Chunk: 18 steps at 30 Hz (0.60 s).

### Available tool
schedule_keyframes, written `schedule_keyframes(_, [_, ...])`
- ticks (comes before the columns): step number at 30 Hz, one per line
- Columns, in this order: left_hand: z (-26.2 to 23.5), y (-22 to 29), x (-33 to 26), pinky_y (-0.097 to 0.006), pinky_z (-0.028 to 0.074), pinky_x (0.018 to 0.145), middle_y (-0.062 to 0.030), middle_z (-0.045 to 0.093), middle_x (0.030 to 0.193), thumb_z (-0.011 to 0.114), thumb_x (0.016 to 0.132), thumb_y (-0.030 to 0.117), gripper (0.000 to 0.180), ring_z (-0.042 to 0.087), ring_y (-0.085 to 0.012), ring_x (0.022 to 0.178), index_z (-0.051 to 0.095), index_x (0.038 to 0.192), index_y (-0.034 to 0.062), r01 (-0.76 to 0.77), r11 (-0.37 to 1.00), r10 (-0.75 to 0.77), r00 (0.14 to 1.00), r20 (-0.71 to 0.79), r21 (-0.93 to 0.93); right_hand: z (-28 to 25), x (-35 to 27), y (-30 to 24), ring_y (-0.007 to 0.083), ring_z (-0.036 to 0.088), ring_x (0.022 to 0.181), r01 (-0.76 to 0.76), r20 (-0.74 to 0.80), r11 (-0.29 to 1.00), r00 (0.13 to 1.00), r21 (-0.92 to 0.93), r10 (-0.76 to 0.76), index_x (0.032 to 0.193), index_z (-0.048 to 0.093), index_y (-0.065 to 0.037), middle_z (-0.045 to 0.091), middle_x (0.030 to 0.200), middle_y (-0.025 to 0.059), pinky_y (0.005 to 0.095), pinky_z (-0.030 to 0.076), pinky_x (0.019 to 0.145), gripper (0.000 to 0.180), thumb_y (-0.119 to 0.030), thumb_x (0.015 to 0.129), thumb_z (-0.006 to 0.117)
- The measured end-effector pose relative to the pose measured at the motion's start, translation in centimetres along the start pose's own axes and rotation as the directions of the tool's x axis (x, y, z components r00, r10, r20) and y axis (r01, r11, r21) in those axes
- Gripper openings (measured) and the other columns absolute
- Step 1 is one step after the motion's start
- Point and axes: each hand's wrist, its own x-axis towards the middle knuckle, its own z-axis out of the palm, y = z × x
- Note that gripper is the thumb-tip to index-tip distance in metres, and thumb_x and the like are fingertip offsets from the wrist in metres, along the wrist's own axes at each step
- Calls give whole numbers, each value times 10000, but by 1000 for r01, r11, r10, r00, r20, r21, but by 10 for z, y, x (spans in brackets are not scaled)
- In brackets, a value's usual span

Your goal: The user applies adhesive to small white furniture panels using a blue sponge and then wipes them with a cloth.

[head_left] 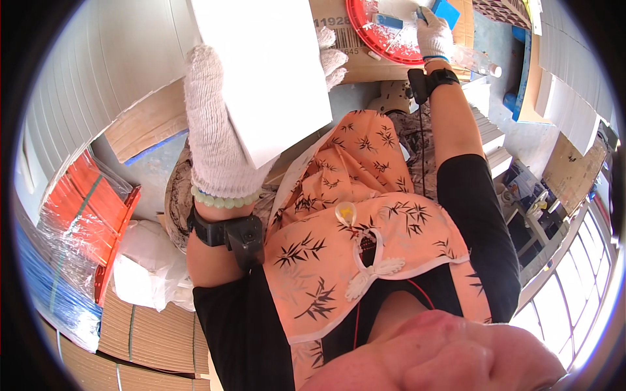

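Observation:
My left hand (215, 124), in a white knitted glove, is closed around a large white rectangular board (270, 72). The thumb lies along its left side, and the other fingertips show past its right edge. The board tilts upward and runs out of the top of the view. At the upper right, my gloved right hand (435, 38) is closed at a blue block (447, 13), fingers partly hidden. Below that hand sits a round red tray (357, 29) scattered with white flakes. A second blue piece (389, 21) lies in the tray.
Cardboard (329, 39) lies under the tray. A clear plastic bottle (481, 64) rests beside my right wrist. Tall stacks of white sheets (98, 58) rise at the left. Film-wrapped red and blue bundles (78, 215) and brown cardboard stacks (153, 335) stand lower left.

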Motion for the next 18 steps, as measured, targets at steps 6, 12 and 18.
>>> schedule_keyframes(6, [4, -5, 0, -579, 408, 1131, -332, 476, 1391, 460, 921, 740, 1034, 541, -474, 1246, 241, 1531, -65, -26, 997, 31, 997, -72, 69, -9, -7, -8, 378, 655, 1094, -25, 43, 997, 999, -77, 28, 1264, 709, -244, 683, 1150, 204, 447, 504, 997, 399, -335, 883, 634])
schedule_keyframes(12, [9, -4, -2, -577, 423, 1116, -332, 476, 1399, 453, 928, 734, 1021, 553, -467, 1233, 243, 1533, -61, -21, 998, 21, 1000, -7, -52, -17, -11, -10, 388, 666, 1061, -53, -20, 997, 998, -63, 52, 1249, 719, -245, 682, 1138, 210, 453, 515, 977, 392, -343, 878, 639])
schedule_keyframes(18, [9, -5, -5, -579, 417, 1122, -335, 474, 1401, 442, 925, 747, 1031, 554, -467, 1233, 240, 1535, -60, -14, 999, 14, 1000, -12, -48, -17, -15, -10, 386, 661, 1070, -40, 8, 997, 999, -65, 41, 1266, 709, -250, 681, 1140, 215, 450, 510, 984, 400, -340, 884, 633])
